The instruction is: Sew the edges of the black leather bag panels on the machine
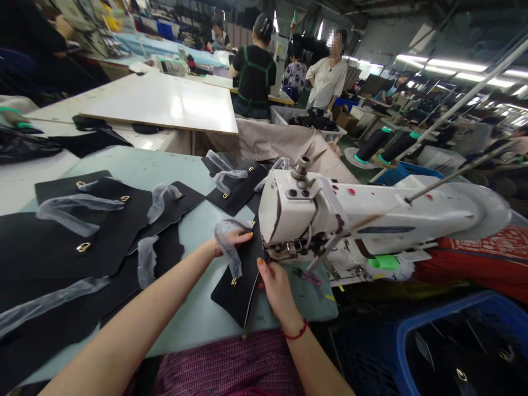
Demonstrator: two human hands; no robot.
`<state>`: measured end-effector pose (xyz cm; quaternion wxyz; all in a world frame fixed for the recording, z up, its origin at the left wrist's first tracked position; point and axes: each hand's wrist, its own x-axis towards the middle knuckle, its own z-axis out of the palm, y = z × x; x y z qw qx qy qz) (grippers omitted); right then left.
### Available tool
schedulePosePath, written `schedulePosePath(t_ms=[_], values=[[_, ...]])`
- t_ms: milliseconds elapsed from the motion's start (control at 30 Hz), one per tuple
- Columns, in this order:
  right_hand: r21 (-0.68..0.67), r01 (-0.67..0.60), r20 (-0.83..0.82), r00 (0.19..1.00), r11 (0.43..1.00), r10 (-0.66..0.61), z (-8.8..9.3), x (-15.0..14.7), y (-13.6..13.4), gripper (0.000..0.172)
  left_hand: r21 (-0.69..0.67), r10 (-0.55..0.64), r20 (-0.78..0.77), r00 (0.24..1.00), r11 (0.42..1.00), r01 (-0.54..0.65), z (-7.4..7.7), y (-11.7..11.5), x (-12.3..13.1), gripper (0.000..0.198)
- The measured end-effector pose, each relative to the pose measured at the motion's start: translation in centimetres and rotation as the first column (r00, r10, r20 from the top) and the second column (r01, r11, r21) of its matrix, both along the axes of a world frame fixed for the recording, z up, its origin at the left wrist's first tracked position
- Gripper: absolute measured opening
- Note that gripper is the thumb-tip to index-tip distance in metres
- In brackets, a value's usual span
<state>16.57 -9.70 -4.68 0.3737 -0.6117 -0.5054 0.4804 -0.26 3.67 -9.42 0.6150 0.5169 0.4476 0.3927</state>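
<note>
A black bag panel (243, 269) with gold metal fittings and a translucent wrapped strap (233, 258) lies partly under the head of a white sewing machine (274, 209). My left hand (231, 243) rests flat on the panel, fingers stretched toward the machine, with the strap looping over it. My right hand (278, 286) grips the panel's right edge, thumb on top and the other fingers mostly hidden beneath. The needle area is hidden from view. Pink-handled thread snips (310, 276) lie just right of my right hand.
More black panels (111, 225) with wrapped straps overlap on the left of the pale green table (181, 324); others lie behind my hands. A blue basket (406, 335) with black pieces stands at lower right. Black thread cones (373, 144) stand behind the machine. Several people work beyond.
</note>
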Motion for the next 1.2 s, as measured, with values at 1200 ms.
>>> schedulePosePath(t_ms=[1200], values=[[-0.236,-0.067,0.2,0.973,0.969,0.116,4.0,3.2,0.7,0.044,-0.576,0.428,0.469,0.773,0.811,-0.101,3.5,-9.4,2.4,0.043]])
